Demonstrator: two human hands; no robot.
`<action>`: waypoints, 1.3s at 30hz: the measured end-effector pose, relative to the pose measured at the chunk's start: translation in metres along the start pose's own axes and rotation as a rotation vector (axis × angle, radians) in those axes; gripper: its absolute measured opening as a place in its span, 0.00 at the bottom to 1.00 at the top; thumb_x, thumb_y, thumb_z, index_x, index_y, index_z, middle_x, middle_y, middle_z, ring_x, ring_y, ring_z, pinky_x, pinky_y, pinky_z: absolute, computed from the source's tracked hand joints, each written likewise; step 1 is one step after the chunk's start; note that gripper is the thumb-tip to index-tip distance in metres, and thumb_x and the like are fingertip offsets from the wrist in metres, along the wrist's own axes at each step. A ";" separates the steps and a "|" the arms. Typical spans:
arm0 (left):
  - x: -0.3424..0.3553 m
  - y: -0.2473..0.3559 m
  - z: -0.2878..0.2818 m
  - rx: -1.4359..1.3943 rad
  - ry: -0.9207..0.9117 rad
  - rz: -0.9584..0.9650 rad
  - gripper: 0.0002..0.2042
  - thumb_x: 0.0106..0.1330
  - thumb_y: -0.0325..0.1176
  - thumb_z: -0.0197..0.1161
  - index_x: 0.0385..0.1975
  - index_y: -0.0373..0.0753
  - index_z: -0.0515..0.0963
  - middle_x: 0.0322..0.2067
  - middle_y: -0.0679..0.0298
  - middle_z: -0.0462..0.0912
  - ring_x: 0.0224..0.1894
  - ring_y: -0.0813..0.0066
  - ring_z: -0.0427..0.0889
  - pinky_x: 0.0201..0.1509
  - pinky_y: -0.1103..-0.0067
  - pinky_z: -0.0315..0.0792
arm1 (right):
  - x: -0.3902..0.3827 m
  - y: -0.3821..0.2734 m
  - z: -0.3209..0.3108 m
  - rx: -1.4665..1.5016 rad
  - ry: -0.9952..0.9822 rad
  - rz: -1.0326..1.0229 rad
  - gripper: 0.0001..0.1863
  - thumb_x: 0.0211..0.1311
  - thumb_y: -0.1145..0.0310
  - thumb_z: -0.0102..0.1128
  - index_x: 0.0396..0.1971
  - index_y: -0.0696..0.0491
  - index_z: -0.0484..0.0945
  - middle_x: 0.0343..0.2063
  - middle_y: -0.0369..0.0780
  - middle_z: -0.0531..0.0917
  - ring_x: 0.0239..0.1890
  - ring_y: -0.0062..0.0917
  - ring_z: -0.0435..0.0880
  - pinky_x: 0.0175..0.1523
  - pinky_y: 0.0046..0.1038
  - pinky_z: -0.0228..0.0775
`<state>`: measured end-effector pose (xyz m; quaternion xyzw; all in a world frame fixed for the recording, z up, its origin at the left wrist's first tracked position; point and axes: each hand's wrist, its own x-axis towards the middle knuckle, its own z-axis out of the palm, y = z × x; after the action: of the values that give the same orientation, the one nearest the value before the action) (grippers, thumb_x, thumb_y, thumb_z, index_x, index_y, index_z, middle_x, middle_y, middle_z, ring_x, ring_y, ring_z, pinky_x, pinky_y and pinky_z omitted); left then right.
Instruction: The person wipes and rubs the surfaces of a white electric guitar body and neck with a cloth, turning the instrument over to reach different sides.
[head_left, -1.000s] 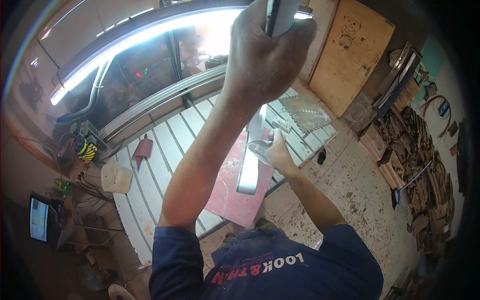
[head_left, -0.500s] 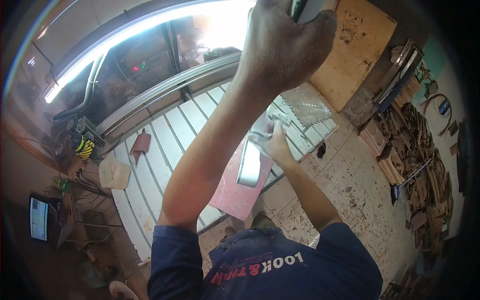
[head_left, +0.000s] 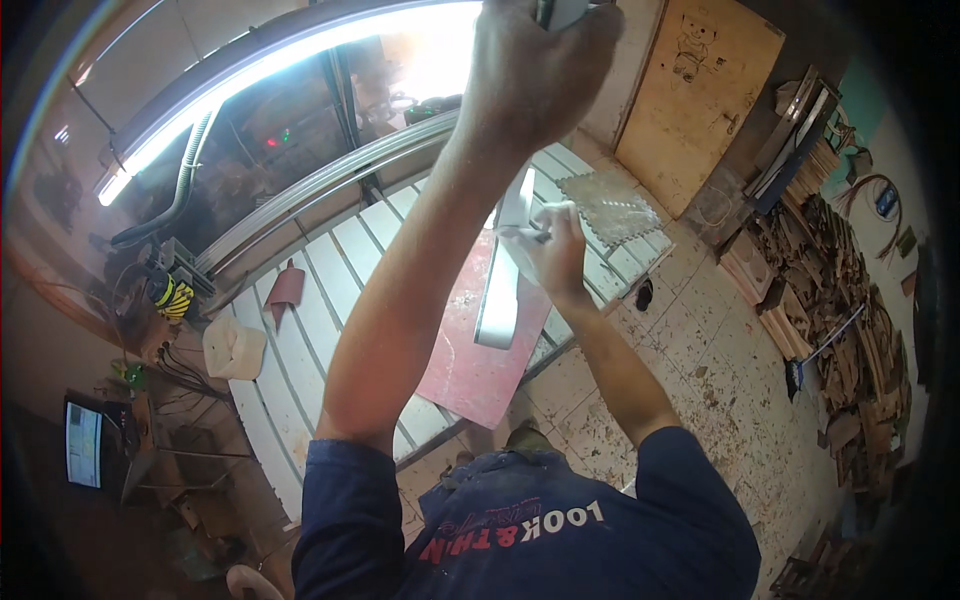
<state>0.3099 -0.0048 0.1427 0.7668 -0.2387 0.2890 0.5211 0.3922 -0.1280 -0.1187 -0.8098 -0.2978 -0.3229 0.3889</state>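
My left hand [head_left: 548, 75] is raised at the top, closed round the upper end of a long pale strip with a dark edge. The strip [head_left: 494, 318] runs down behind my forearm over a pink sheet [head_left: 465, 390] on the slatted white table [head_left: 290, 400]; whether its lower end rests there I cannot tell. My right hand [head_left: 555, 250] is closed at the strip's middle on a thin pale piece [head_left: 520, 234], partly hidden by its fingers. A curled red-brown sheet [head_left: 285, 292] and a cream bundle [head_left: 232, 348] lie on the table's left.
A scalloped grey mat [head_left: 615, 210] lies at the table's back right, before a rail [head_left: 330, 180]. A monitor [head_left: 84, 445] stands left. A wooden panel [head_left: 690, 110] stands behind; wood offcuts [head_left: 840, 340] are piled right of the debris-strewn tiled floor [head_left: 700, 420].
My right hand has moved upward along the strip, and the strip's lower end sits higher in view. My left hand shifted right, then back left and up, still gripping.
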 end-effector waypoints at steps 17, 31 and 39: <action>-0.045 -0.096 -0.005 -0.202 0.506 -0.018 0.13 0.61 0.37 0.65 0.21 0.34 0.79 0.15 0.67 0.74 0.20 0.79 0.73 0.27 0.78 0.66 | -0.160 0.061 -0.067 1.064 -0.385 1.255 0.10 0.70 0.66 0.57 0.42 0.54 0.69 0.29 0.35 0.77 0.25 0.16 0.76 0.29 0.21 0.71; -0.037 -0.026 0.000 -0.140 0.381 -0.124 0.15 0.63 0.40 0.65 0.20 0.36 0.78 0.15 0.69 0.73 0.19 0.81 0.70 0.25 0.78 0.64 | -0.056 -0.006 -0.100 0.899 -0.661 0.546 0.28 0.54 0.82 0.56 0.59 0.59 0.74 0.44 0.43 0.76 0.43 0.27 0.80 0.46 0.24 0.76; -0.047 -0.021 0.009 -0.026 0.353 -0.062 0.19 0.65 0.42 0.62 0.19 0.33 0.77 0.13 0.66 0.71 0.19 0.77 0.69 0.25 0.75 0.64 | -0.016 -0.035 -0.078 0.336 -0.610 -0.325 0.27 0.59 0.79 0.57 0.61 0.56 0.75 0.48 0.49 0.76 0.50 0.43 0.81 0.54 0.36 0.77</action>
<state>0.2921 -0.0033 0.0934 0.7042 -0.1238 0.3998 0.5735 0.3343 -0.1775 -0.0771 -0.7360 -0.5730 -0.0712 0.3534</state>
